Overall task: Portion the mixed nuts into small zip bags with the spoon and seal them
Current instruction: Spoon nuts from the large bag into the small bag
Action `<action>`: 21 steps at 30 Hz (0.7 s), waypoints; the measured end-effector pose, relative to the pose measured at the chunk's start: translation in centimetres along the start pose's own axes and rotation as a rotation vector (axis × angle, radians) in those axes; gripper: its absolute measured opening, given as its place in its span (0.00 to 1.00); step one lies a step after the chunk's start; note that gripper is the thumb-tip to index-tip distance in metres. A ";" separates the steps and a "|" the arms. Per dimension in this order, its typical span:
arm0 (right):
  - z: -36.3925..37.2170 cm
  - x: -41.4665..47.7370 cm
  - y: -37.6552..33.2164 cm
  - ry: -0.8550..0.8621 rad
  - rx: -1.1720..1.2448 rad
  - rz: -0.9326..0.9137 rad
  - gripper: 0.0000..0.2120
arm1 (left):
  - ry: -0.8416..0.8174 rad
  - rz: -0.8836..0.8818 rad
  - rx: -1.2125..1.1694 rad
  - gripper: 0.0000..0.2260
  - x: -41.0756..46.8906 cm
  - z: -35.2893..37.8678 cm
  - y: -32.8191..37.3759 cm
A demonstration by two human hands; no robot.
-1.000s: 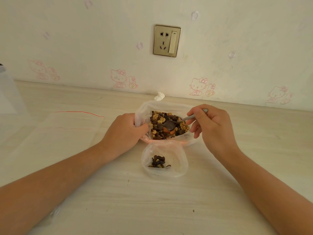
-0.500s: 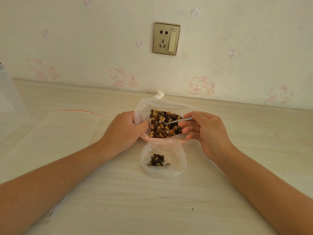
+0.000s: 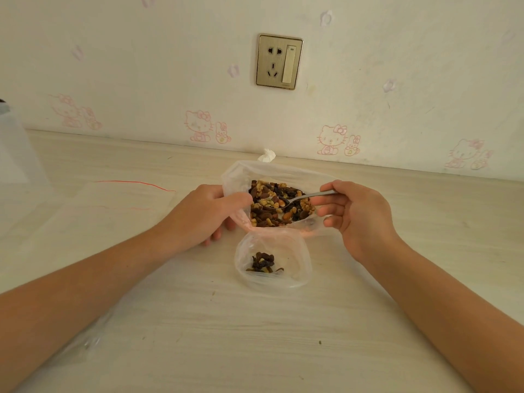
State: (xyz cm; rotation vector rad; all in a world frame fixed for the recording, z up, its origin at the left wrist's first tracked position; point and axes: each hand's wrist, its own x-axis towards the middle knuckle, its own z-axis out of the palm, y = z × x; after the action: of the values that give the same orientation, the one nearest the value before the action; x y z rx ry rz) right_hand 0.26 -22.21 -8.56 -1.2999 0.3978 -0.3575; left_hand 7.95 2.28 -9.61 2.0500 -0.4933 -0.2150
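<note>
On the desk point(image 3: 198, 321), your left hand point(image 3: 204, 214) grips the left rim of the big bag point(image 3: 241, 177) of mixed nuts point(image 3: 272, 218). Your right hand point(image 3: 360, 217) pinches the spoon point(image 3: 299, 198), its loaded bowl above the nuts. Just nearer you, the small zip bag point(image 3: 297, 251) holds a few.

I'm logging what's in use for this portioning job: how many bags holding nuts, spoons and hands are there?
Bags holding nuts: 2, the large bag and the small bag
Spoons: 1, the spoon
Hands: 2, the left hand and the right hand
Total: 5
</note>
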 end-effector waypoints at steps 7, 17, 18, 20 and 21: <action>0.1 -1.4 -0.6 -0.079 0.034 -0.029 0.14 | 0.030 0.123 0.134 0.28 -5.4 0.7 -0.6; 0.3 -2.4 -0.6 -0.221 -0.101 -0.242 0.20 | 0.012 0.153 0.137 0.15 -6.9 2.4 0.0; 0.2 -2.7 -0.5 -0.260 -0.129 -0.316 0.19 | 0.011 0.150 0.124 0.15 -6.9 2.4 -0.1; 0.3 -3.3 -0.3 -0.327 -0.175 -0.464 0.17 | 0.012 0.137 0.104 0.14 -6.9 2.4 0.0; 0.3 -3.6 -0.3 -0.345 -0.194 -0.532 0.17 | 0.013 0.129 0.099 0.13 -6.9 2.4 0.1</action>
State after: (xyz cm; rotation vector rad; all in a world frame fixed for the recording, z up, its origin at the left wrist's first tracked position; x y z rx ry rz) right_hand -2.80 -20.35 -7.88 -1.6196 -0.2195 -0.5356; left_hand 0.89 3.36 -11.10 2.1050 -0.6361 -0.1016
